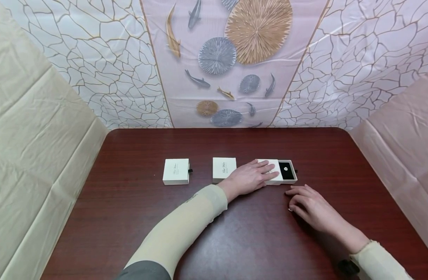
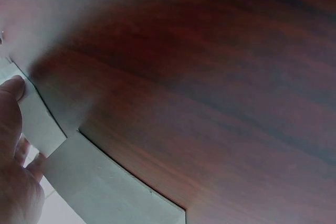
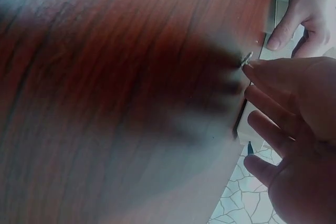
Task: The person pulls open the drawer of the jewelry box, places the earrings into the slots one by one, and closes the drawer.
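My left hand [image 1: 250, 177] rests on the white sleeve of a small drawer box [image 1: 275, 177], its fingers spread straight over the top. The thumb touches the box's near side in the left wrist view. From the right end of the sleeve the drawer [image 1: 294, 177] sticks out partway, showing a black insert [image 1: 287, 174] with a small shiny piece on it. Just in front of that drawer, my right hand [image 1: 315, 210] pinches a small sparkling piece of jewellery [image 3: 245, 59] between thumb and finger. Its exact kind is too small to tell.
Two more white boxes with printed lids stand in line to the left: a middle box [image 1: 224, 168], partly behind the left wrist, and a far-left box [image 1: 176, 171] with a black pull tab. All lie on a reddish-brown wooden table [image 1: 130, 233], with patterned fabric [image 1: 217, 97] behind.
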### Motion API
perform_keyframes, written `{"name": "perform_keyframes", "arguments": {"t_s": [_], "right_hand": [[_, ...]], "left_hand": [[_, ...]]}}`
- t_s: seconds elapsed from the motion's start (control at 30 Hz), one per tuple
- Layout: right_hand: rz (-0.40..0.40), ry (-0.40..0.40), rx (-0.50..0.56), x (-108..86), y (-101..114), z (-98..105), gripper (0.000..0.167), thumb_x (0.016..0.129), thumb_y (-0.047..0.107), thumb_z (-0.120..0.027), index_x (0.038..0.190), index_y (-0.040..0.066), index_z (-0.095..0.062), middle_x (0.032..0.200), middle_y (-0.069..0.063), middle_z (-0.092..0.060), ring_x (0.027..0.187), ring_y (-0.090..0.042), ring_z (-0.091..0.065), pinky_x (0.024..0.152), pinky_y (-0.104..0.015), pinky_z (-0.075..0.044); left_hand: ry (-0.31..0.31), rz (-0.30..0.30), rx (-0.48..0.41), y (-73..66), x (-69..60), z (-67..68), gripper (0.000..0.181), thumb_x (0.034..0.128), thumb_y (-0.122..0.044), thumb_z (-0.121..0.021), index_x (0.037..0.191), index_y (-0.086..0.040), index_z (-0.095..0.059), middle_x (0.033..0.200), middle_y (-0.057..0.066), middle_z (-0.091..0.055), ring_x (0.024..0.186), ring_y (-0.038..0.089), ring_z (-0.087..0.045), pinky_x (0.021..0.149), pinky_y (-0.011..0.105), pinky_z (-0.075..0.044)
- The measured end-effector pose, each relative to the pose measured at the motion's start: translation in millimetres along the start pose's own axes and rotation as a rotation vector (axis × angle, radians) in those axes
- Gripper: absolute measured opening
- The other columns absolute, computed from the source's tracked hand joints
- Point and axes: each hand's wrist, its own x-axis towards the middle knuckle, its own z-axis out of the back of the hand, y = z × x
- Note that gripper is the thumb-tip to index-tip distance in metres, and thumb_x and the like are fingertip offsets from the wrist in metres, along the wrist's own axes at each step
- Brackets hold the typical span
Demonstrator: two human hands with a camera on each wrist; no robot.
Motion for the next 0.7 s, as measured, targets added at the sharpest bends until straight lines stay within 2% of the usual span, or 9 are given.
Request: {"name": "perform_keyframes", "arguments": {"t_s": [0.23,0.37,0.43,0.5,0.6,0.67,0.7], "right_hand": [[-0.042,0.016,0.04,-0.7,-1.8,1.7,0.03,0.08,0.0,-0.087,0.083,0.024,-0.069,0.119,-0.011,-0.073,0.115,-0.039,-0.065,0.125,-0.018,-0.012],[-0.055,0.013,0.075,-1.4,-2.9,3.1,0.033,0.079,-0.001,-0.088,0.082,0.026,-0.069,0.121,-0.013,-0.072,0.116,-0.04,-0.062,0.118,-0.009,-0.017],[-0.056,0.015,0.085,-1.5,-2.1,4.0,0.032,0.079,0.0,-0.088,0.082,0.026,-0.07,0.125,-0.015,-0.071,0.121,-0.041,-0.059,0.118,-0.011,-0.018],[-0.061,0.016,0.079,-1.8,-1.0,4.8,0.03,0.08,0.001,-0.088,0.081,0.026,-0.071,0.13,-0.017,-0.069,0.126,-0.043,-0.056,0.123,-0.021,-0.02],[-0.08,0.018,0.071,-2.3,0.1,5.6,0.027,0.081,0.003,-0.087,0.082,0.025,-0.071,0.135,-0.019,-0.066,0.13,-0.046,-0.054,0.127,-0.043,-0.025],[-0.093,0.012,0.061,-3.9,-1.0,5.2,0.028,0.081,0.003,-0.088,0.082,0.026,-0.071,0.133,-0.019,-0.067,0.127,-0.044,-0.056,0.125,-0.05,-0.028],[-0.098,0.008,0.06,-4.2,-1.4,5.2,0.029,0.081,0.003,-0.088,0.082,0.026,-0.071,0.132,-0.018,-0.068,0.125,-0.043,-0.057,0.122,-0.048,-0.032]], "left_hand": [[-0.001,0.001,-0.004,0.1,0.2,0.0,0.056,0.1131,-0.038,-0.054,0.167,-0.028,-0.041,0.171,0.002,-0.039,0.16,0.021,-0.034,0.129,0.04,-0.03],[-0.002,-0.001,-0.004,0.2,0.3,-0.7,0.056,0.1132,-0.038,-0.053,0.167,-0.028,-0.04,0.171,0.002,-0.039,0.16,0.021,-0.033,0.129,0.04,-0.03],[-0.003,0.0,-0.001,0.2,0.2,-1.0,0.056,0.1132,-0.038,-0.053,0.167,-0.028,-0.041,0.171,0.002,-0.039,0.16,0.021,-0.033,0.129,0.04,-0.031],[-0.006,0.001,0.002,0.4,0.0,-1.2,0.056,0.1132,-0.038,-0.053,0.167,-0.028,-0.041,0.171,0.001,-0.039,0.16,0.021,-0.034,0.129,0.04,-0.031],[-0.007,0.003,0.001,0.6,-0.3,-1.3,0.056,0.1131,-0.038,-0.054,0.166,-0.029,-0.041,0.171,0.001,-0.04,0.16,0.021,-0.034,0.128,0.04,-0.031],[-0.008,0.001,-0.002,0.7,-0.2,-1.5,0.056,0.1131,-0.038,-0.054,0.166,-0.028,-0.041,0.171,0.001,-0.04,0.16,0.021,-0.034,0.129,0.04,-0.031],[-0.009,0.0,-0.005,0.7,0.0,-1.7,0.056,0.113,-0.038,-0.054,0.166,-0.028,-0.041,0.171,0.002,-0.04,0.159,0.021,-0.034,0.129,0.04,-0.031]]}}
